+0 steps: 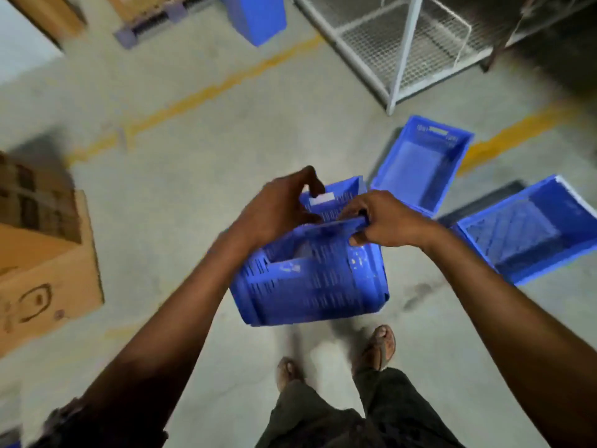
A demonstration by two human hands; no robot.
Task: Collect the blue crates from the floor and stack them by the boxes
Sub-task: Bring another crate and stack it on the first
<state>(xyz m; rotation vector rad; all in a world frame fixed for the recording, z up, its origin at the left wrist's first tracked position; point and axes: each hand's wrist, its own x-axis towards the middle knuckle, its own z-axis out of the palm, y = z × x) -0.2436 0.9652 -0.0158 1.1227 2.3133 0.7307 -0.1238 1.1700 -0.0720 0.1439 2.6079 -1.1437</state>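
Both hands are on one blue crate (316, 282), which is in front of the person's sandalled feet (379, 347). It is tipped so that a slotted side wall faces up, and it appears to be clear of the floor (161, 189). The right hand (387, 218) clenches the upper rim, fingers wrapped over the edge and thumb beneath. The left hand (277, 205) curls round the far end wall near a white label, though motion blur softens its grip.

Two more blue crates sit open side up on the floor to the right. The second crate (420, 169) lies just beyond the held one, near a white wire cage (403, 50). The third crate (523, 234) lies further right, just beside the second — whether they touch is unclear. A far crate (255, 17) stands at the top of the view beside a pallet (145, 24) — well apart from the others.

A cardboard box (42, 263) stands on the floor at the left, with a dark oval mark on its side. A yellow line (206, 92) runs slantwise across the concrete between the person and the far crate.
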